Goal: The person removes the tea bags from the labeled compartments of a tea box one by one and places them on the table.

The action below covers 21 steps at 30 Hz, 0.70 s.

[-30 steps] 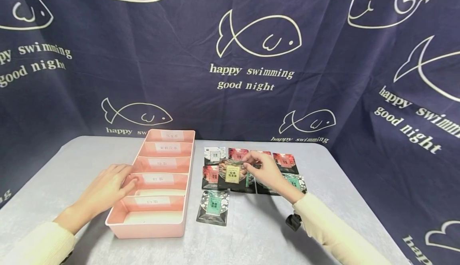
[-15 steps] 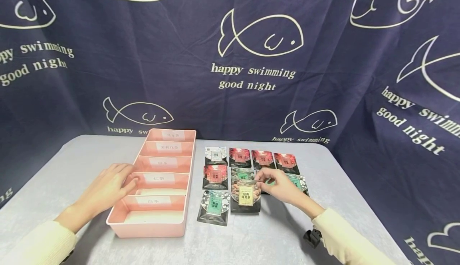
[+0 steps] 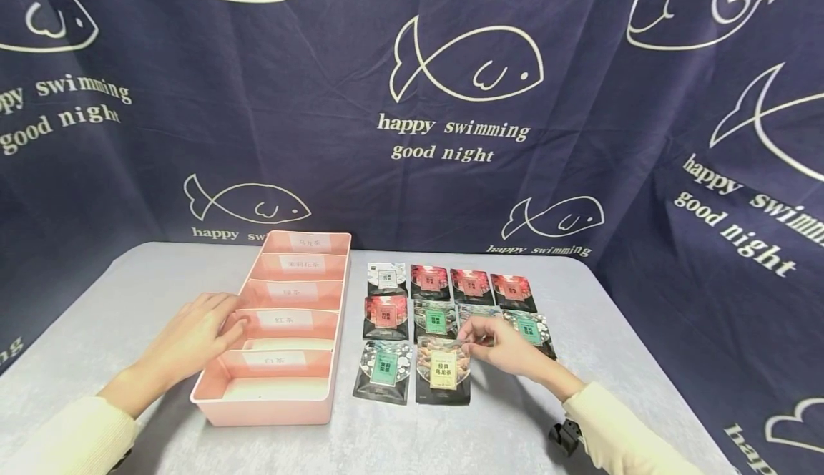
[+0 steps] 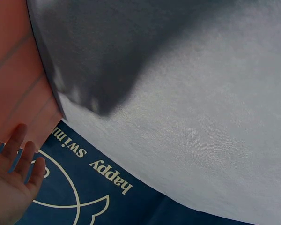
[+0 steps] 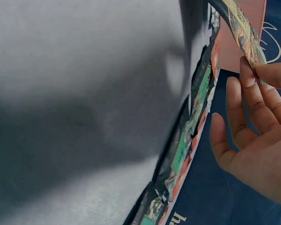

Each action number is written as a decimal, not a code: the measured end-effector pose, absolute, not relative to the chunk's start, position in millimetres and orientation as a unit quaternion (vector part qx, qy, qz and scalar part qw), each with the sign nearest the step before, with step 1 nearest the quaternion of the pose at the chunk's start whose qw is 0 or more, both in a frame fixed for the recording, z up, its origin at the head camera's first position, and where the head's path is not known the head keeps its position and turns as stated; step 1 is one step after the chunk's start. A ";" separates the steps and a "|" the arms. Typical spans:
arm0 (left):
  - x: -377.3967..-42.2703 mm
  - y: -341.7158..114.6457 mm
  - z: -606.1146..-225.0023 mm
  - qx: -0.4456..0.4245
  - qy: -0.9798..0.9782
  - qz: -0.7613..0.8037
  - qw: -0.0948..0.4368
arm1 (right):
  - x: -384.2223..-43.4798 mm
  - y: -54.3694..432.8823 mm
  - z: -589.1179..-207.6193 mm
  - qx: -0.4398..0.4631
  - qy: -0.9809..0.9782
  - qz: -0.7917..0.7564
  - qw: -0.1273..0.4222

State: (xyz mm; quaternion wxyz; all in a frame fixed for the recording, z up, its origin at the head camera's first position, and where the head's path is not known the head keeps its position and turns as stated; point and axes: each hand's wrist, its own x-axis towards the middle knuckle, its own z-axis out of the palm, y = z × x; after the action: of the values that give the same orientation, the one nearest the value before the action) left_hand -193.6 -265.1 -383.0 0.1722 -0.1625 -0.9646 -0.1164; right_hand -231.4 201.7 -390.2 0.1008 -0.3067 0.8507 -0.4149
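In the head view my right hand (image 3: 502,346) pinches the upper right corner of a black tea sachet with a yellow label (image 3: 443,373). Thumb and fingertip meet on that sachet (image 5: 246,35) in the right wrist view, where it stands tilted above the others. To its left lies a jasmine tea sachet with a green label (image 3: 383,373). My left hand (image 3: 193,332) rests at the left rim of a long pink box (image 3: 264,412), its fingers fairly straight in the left wrist view. Labelled dividers split the box into several compartments.
Behind the held sachet lie several more: red ones (image 3: 430,283), a white-topped one (image 3: 386,280) and green-labelled ones (image 3: 529,328). One is partly hidden by my right hand. A dark blue fish-print curtain (image 3: 360,174) hangs behind the grey table (image 3: 489,439).
My right hand has brought the yellow-labelled sachet from over the other sachets toward the front, beside the jasmine sachet, uncovering a green-labelled one. My left hand stays at the box.
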 end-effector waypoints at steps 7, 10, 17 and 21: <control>-193.7 -266.3 -383.4 -0.162 -0.966 -0.116 0.167 | -231.2 199.6 -397.3 -0.294 0.872 -0.383 0.084; -193.8 -266.3 -383.5 -0.163 -0.965 -0.115 0.171 | -231.0 198.5 -399.7 -0.286 0.885 -0.360 0.066; -193.5 -265.5 -382.3 -0.161 -0.966 -0.116 0.168 | -232.3 194.9 -407.4 -0.284 0.911 -0.297 0.024; -193.6 -264.7 -383.6 -0.164 -0.964 -0.113 0.175 | -232.1 192.8 -408.1 -0.289 0.921 -0.261 0.001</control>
State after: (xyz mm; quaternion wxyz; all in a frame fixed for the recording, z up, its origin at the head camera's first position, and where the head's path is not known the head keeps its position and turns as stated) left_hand -193.6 -264.7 -383.6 0.1750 -0.1640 -0.9642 -0.1133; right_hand -232.1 192.8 -408.1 0.0014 -0.2888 0.9211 -0.2610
